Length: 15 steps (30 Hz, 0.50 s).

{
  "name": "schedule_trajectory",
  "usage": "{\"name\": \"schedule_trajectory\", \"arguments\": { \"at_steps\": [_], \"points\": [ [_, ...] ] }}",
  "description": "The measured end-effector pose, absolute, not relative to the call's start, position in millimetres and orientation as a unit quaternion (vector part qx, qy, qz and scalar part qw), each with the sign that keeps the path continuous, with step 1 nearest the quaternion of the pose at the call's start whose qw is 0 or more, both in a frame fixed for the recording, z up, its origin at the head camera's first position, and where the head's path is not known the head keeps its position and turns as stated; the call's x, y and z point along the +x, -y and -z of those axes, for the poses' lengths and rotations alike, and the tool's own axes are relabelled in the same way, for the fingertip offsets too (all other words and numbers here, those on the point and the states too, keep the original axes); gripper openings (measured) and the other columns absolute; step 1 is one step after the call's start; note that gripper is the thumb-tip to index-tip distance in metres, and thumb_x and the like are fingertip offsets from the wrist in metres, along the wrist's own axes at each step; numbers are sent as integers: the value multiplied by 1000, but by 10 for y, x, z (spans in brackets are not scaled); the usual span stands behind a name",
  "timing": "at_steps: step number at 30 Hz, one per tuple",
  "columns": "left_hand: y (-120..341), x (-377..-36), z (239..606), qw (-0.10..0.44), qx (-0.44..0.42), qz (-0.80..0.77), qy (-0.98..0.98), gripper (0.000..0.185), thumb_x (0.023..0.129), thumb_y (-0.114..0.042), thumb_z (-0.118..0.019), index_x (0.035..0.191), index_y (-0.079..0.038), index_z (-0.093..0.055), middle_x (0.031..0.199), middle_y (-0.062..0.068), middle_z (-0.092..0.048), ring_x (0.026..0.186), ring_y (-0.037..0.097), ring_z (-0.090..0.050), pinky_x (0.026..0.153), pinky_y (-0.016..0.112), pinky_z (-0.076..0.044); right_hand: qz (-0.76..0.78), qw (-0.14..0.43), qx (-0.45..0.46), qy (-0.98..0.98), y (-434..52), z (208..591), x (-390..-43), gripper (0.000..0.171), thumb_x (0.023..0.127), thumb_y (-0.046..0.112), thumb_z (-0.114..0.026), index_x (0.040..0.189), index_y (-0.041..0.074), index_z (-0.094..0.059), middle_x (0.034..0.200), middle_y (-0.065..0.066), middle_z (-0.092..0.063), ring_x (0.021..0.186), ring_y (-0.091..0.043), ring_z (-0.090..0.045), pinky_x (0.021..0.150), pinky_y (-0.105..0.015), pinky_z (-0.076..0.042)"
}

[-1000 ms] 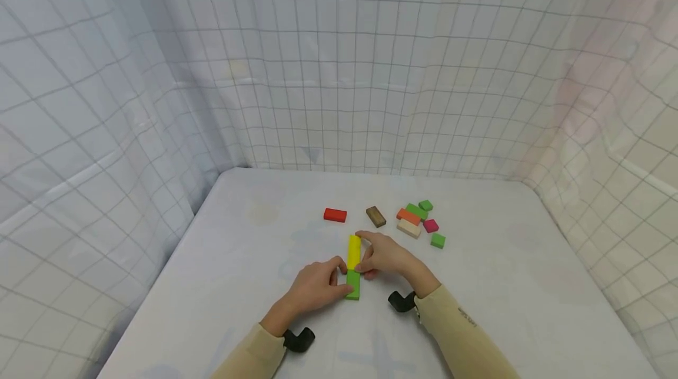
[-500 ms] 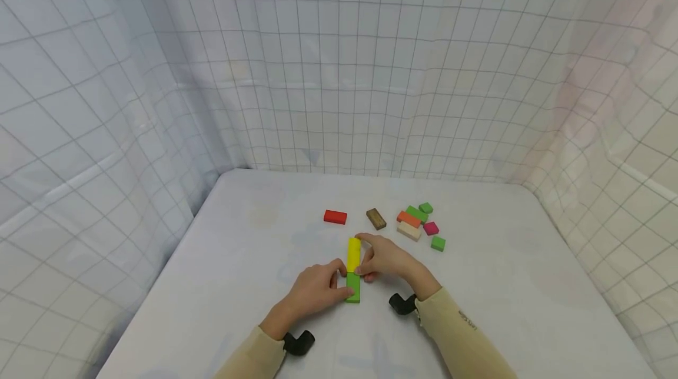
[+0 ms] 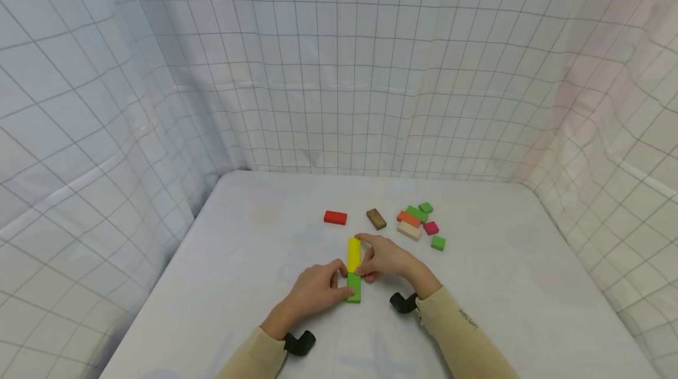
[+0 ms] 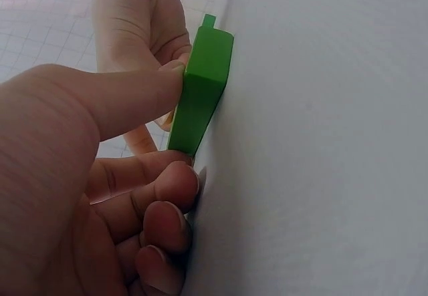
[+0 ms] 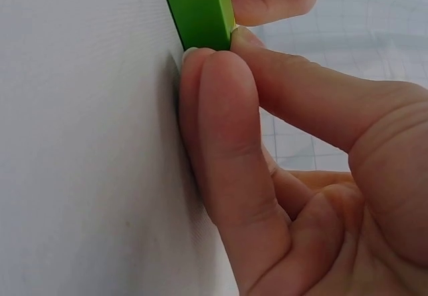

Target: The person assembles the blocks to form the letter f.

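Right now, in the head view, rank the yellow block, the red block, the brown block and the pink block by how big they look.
1. yellow block, longest
2. red block
3. brown block, close to the red one, so that order is unsure
4. pink block, smallest

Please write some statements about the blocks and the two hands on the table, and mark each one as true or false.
1. The yellow block lies end to end with the green block. True.
2. The left hand rests on the red block. False: it touches the green block; the red one lies apart.
3. The right hand is beside the yellow block. True.
4. The brown block is stacked on the yellow block. False: it lies alone on the table.
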State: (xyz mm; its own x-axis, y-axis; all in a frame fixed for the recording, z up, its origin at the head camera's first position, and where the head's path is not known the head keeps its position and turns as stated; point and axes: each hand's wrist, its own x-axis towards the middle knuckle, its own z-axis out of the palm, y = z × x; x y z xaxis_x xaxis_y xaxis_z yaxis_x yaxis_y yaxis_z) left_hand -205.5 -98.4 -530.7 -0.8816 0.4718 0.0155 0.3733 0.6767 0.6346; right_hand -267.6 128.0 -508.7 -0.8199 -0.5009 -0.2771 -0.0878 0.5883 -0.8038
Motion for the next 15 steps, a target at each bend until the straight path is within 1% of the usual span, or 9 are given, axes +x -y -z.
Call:
{"name": "schedule_trajectory", "arguments": {
  "at_steps": [4,8,12,15],
  "points": [
    [984,-2060,5310,74,225,-333,-913,34,87,-47,-76,103,-21,-62,63,-9,-53,51,9,-47,50,25,-36,422,247,-174,-855,-1285,5088,-2677,84,85,22,-83,154,11,-37,77,-3,-71,64,-23,-69,82,-35,-51],
    [983,-2063,5315,74,216,-332,-915,41,86,-49,-77,108,-20,-58,65,-9,-52,51,10,-47,50,25,-34,424,246,-178,-853,-1290,5091,-2677,84,85,22,-83,155,11,-37,77,-3,-72,64,-23,-70,82,-35,-51],
    [983,-2060,5315,69,215,-332,-916,52,85,-49,-78,121,-20,-54,65,-9,-51,51,9,-46,50,24,-34,427,245,-182,-851,-1295,5091,-2678,85,85,22,-83,155,11,-36,77,-4,-72,64,-23,-70,83,-37,-51],
    [982,-2049,5300,58,227,-333,-913,59,85,-46,-78,132,-19,-54,65,-10,-51,51,7,-46,51,24,-35,430,245,-185,-849,-1302,5101,-2675,85,85,22,-83,155,11,-36,77,-4,-72,65,-24,-70,83,-37,-52]
  ]
}}
